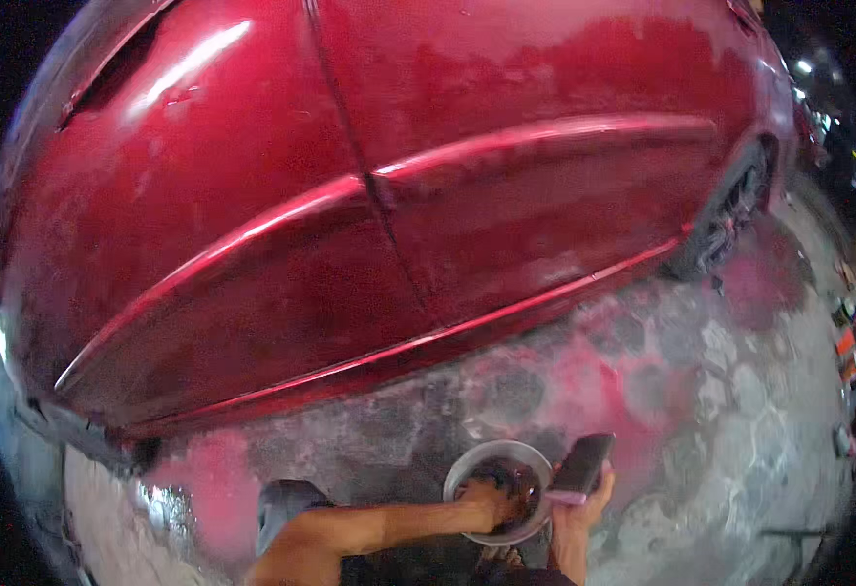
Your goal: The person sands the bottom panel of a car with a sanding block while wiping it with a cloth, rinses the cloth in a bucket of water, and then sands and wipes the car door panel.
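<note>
Below, left hand (492, 507) dips in bucket (494, 449), right hand (591, 507) holds block (582, 466).

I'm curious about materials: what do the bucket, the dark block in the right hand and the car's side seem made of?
Bucket: plastic or metal; the smooth pale rim leaves it open.
Dark block in the right hand: possibly foam or rubber, dull-topped with a pinkish edge, but blurred.
Car side: probably painted metal; glossy red with bright reflections.

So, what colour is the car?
The car is deep red with bright glossy highlights, seen best in the head view.
</note>
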Motion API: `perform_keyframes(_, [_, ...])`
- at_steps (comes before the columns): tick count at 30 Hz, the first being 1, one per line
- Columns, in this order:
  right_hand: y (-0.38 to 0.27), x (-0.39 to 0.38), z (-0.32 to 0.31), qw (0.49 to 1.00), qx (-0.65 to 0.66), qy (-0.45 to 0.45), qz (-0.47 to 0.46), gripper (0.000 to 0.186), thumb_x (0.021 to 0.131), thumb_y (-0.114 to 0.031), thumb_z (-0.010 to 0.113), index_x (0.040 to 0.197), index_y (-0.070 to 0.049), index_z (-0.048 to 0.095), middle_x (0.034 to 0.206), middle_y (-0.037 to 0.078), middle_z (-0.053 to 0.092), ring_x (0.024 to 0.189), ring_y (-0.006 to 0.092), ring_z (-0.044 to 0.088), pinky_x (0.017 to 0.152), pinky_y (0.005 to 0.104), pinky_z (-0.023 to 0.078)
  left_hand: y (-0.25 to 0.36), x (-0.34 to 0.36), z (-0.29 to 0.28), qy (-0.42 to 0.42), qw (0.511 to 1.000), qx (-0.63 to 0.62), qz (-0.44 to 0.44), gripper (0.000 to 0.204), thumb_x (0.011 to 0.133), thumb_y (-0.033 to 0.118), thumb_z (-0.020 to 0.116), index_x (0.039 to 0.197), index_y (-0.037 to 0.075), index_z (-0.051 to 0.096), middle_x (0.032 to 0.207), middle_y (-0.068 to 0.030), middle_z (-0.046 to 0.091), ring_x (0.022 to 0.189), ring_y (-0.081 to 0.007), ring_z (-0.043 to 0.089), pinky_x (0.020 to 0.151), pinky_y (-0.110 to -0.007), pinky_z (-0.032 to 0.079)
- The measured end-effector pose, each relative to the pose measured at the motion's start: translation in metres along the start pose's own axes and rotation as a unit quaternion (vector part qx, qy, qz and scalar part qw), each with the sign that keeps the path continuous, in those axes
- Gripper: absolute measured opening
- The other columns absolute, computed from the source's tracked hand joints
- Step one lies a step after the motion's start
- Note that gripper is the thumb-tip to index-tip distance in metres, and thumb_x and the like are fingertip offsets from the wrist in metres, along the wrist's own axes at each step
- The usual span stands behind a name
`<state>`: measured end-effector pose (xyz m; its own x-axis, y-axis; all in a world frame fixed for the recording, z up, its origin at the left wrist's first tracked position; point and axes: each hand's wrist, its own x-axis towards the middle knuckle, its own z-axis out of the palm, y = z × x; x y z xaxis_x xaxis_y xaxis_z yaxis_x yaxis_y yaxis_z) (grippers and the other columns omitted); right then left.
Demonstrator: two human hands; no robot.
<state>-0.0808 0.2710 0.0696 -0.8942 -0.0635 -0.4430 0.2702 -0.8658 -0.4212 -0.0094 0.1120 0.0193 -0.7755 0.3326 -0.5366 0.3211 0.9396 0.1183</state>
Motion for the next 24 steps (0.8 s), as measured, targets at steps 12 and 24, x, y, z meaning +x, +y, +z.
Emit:
perform_keyframes(12, [0.004, 0.001, -0.006, 0.998, -0.047, -0.049, -0.013, 0.042, 0.096, -0.050, 0.058, 0.113, -0.012, 0.063, 0.092, 0.008, 0.069, 0.080, 0.0253, 0.067, 0.065, 0.0381, 0.057, -0.022, 0.034, 0.031, 0.045, 0.992, -0.122, 0.000, 0.035, 0.095, 0.034, 0.057, 0.121, 0.013, 0.066, 0.092, -0.0145, 0.075, 0.085, -0.0366, 0.073, 0.066, -0.052, 0.057])
perform_keyframes(24, [-0.001, -0.014, 0.012, 0.997, -0.070, -0.043, -0.007, 0.044, 0.095, -0.051, 0.057, 0.108, -0.009, 0.062, 0.088, 0.007, 0.067, 0.073, 0.0236, 0.066, 0.063, 0.0379, 0.055, -0.030, 0.011, -0.020, 0.044, 0.961, -0.271, 0.025, 0.026, 0.097, 0.024, 0.054, 0.120, 0.018, 0.065, 0.106, -0.0232, 0.070, 0.096, -0.0442, 0.068, 0.080, -0.057, 0.050])
